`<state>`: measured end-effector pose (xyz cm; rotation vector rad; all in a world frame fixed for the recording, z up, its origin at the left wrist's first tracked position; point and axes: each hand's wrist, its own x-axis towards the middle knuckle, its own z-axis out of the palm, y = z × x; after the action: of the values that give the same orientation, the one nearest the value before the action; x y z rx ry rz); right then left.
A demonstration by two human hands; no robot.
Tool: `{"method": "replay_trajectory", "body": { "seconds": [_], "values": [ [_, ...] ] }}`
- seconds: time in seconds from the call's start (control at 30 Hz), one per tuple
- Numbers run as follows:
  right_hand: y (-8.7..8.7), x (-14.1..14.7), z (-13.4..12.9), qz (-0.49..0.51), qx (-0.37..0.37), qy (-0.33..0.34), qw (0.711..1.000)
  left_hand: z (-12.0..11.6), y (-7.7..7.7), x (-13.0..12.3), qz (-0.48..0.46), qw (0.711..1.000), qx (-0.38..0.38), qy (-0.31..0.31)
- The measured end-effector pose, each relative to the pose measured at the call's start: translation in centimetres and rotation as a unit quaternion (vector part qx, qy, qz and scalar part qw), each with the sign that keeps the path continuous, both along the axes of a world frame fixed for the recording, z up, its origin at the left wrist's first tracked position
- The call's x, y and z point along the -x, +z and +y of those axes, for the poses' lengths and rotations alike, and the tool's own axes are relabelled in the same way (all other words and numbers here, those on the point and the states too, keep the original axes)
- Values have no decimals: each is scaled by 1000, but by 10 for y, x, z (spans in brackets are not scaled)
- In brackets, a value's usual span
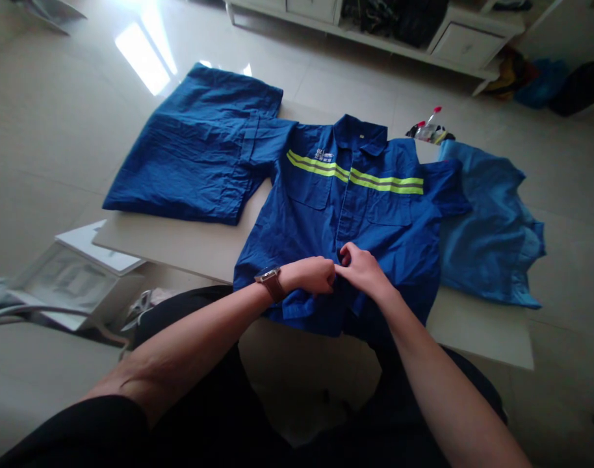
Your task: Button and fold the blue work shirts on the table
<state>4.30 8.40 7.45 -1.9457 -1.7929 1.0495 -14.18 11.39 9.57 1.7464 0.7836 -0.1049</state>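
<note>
Blue work shirt [336,214] lies spread face up on a pale bench [477,331], collar pointing away from the person, hem at the near edge. Yellow-green reflective stripes [355,175] cross the chest, below a white logo [323,155]. Work in hand: both hands low on the front placket [344,224], touching each other. Left hand [309,276], wearing a brown-strapped wristwatch [271,283], is clenched on the shirt's front edge, its fingertips mostly hidden. Right hand [361,270] pinches the cloth at the placket. Whether a button is held cannot be told.

Sleeve at the left of view lies over folded blue trousers [194,146]; sleeve at the right overlaps a lighter blue garment [492,227].

Containers: a white box [73,276] stands on the floor left of the bench, its contents too dim to tell. Beyond the bench, a low white cabinet [297,13] has an open shelf holding dark bags [394,19]. A plastic bottle [429,127] with a red cap lies tilted just past the bench, among small items.
</note>
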Motion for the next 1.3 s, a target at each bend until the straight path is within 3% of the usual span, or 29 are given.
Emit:
{"method": "replay_trajectory", "body": {
  "seconds": [0.1,0.2,0.3,0.37,0.43,0.67,0.8,1.0,1.1,1.3],
  "values": [
    [-8,0,1,8,22,6,1000,5,-6,4,21,996,73,-37],
    [-3,-7,5,95,51,1,994,13,-7,8,45,989,127,-64],
    [8,-11,8,204,71,-48,975,18,-2,8,58,998,20,21],
    [15,-12,9,258,85,-77,959,16,1,4,66,985,-103,123],
    [18,-13,8,288,95,-89,949,13,3,0,68,965,-178,181],
    [20,-22,7,304,54,-154,939,6,-1,-6,59,949,-269,155],
    [29,-29,11,262,66,-114,956,12,2,-3,72,952,-265,138],
    [31,-30,14,77,-69,-75,992,18,12,1,54,959,-237,142],
    [29,-27,11,-11,-112,-67,991,20,14,3,34,967,-225,116],
    [29,-20,6,-110,-125,-67,984,26,7,6,-38,969,-242,40]
  ]
}}
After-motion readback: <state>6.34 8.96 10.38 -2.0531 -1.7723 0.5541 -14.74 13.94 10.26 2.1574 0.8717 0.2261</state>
